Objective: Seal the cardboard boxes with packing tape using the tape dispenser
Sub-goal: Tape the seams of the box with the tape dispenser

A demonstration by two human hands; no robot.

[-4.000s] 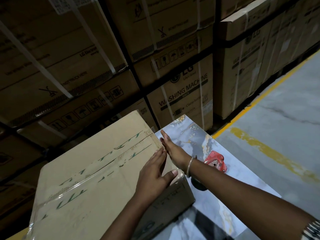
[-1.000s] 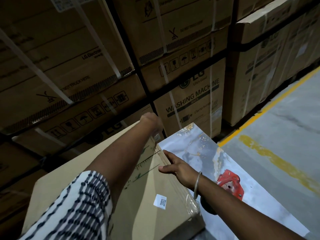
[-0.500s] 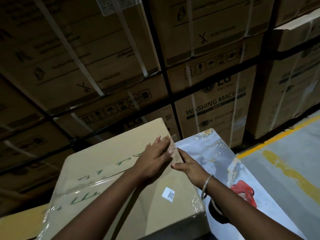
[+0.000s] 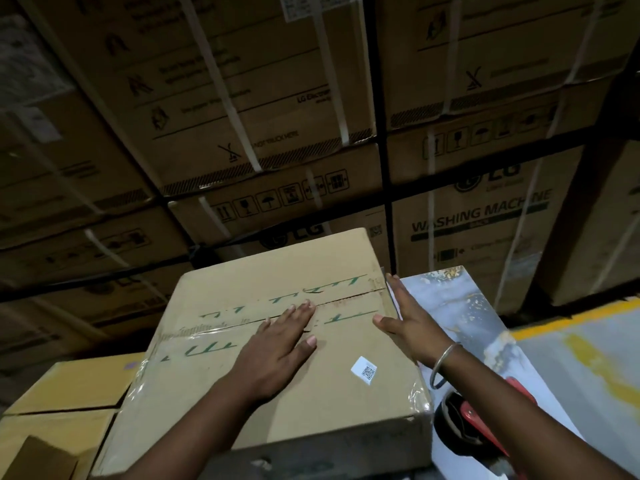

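A brown cardboard box [image 4: 214, 299] with green markings lies in front of me, a strip of clear packing tape [image 4: 207, 332] running along its centre seam. My left hand [image 4: 277, 344] presses flat on the seam with straight fingers. My right hand [image 4: 407, 322] lies flat against the box's right edge, thumb on top. The red tape dispenser [image 4: 481, 431] rests on the marble-patterned table [image 4: 460, 306] to the right, partly hidden under my right forearm.
Yellowish cardboard boxes [image 4: 69, 389] sit low at the left. A wall of stacked, strapped washing-machine cartons [image 4: 478, 216] fills the background. Grey floor with a yellow line [image 4: 571, 320] shows at the right.
My left hand has slid leftward along the taped seam from the box's right end. My right hand stays at the right edge. The view has shifted to the left.
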